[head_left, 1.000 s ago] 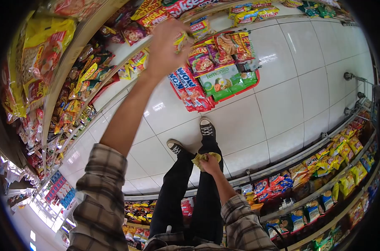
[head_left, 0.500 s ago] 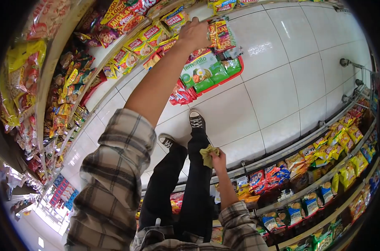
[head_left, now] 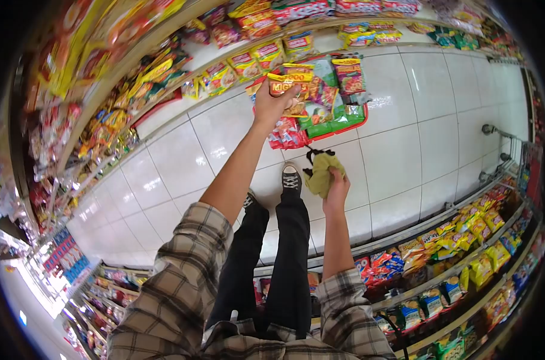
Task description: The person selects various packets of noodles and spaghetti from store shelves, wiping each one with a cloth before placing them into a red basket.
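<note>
My left hand (head_left: 271, 108) is closed on a yellow-and-red Migelas instant noodle packet (head_left: 290, 84), thumb on top, above the left part of a red basket (head_left: 365, 115). Green, red and yellow noodle packs fill the basket, among them a purple-and-yellow packet (head_left: 349, 75) at its far right. Below the basket, my right hand (head_left: 337, 189) grips a crumpled yellow-green cloth (head_left: 322, 171) with dark strings at its upper end. The cloth hangs over the floor beside my shoe (head_left: 291, 180).
Shelves of noodle packets (head_left: 242, 64) curve along the far and left sides. Behind my right arm stand racks of snack bags (head_left: 458, 231). A metal cart frame with wheels (head_left: 503, 157) is at the right, on the white tiled floor (head_left: 428, 144).
My left hand has come back from the shelf edge and now shows a noodle packet in its grip. My right hand has risen toward the basket with the cloth. The view has shifted.
</note>
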Tool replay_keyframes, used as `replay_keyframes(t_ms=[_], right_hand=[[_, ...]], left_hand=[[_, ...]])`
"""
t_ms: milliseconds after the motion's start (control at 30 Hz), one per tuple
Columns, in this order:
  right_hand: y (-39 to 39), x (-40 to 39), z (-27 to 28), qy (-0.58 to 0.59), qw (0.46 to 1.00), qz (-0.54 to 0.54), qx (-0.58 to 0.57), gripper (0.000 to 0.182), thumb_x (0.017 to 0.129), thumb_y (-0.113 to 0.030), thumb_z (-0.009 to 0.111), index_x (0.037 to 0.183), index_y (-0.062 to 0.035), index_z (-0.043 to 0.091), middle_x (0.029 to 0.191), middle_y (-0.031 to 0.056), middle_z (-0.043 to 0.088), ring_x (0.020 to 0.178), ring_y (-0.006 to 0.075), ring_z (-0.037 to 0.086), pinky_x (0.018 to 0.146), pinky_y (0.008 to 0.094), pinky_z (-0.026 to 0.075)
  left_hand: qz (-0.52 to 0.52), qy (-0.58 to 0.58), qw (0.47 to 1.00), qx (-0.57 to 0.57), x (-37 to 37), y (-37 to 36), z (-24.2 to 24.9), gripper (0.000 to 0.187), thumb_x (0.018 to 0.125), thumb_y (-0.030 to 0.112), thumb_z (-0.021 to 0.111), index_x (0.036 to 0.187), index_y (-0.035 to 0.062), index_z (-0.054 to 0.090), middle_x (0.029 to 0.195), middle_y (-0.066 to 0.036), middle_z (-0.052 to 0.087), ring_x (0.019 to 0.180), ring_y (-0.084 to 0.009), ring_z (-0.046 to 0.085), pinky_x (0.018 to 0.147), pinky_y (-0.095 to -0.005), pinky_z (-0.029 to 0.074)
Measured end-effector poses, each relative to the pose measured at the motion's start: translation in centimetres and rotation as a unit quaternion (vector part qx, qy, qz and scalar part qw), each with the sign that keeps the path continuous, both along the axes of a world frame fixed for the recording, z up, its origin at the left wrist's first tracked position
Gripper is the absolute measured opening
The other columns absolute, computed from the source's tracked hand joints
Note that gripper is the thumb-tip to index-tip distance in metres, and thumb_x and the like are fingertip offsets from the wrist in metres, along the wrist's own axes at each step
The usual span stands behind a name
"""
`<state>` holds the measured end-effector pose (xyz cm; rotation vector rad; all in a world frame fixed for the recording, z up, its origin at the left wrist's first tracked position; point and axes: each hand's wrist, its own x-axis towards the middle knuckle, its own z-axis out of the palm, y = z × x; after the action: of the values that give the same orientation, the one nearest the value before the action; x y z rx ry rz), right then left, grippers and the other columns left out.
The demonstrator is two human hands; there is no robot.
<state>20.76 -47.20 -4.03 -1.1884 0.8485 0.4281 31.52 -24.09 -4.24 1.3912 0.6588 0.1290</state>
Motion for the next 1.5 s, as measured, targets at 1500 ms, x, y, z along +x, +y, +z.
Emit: replay_keyframes(t_ms=[1500], right_hand=[[25.7, -19.5, 11.7, 0.155, 0.908, 0.2, 0.333, 0.04, 0.093, -0.03, 0.05, 0.124, -0.0049, 0.055, 0.117, 0.01, 0.062, 0.107, 0.024, 0.061, 0.092, 0.0396, 0.049]], left_hand=[[0.143, 0.094, 0.985, 0.015, -38.1, 15.8, 7.1, 0.05, 0.103, 0.041, 0.04, 0.126, -0.002, 0.052, 0.121, -0.011, 0.06, 0.109, -0.0166, 0.055, 0.095, -0.0288, 0.044]])
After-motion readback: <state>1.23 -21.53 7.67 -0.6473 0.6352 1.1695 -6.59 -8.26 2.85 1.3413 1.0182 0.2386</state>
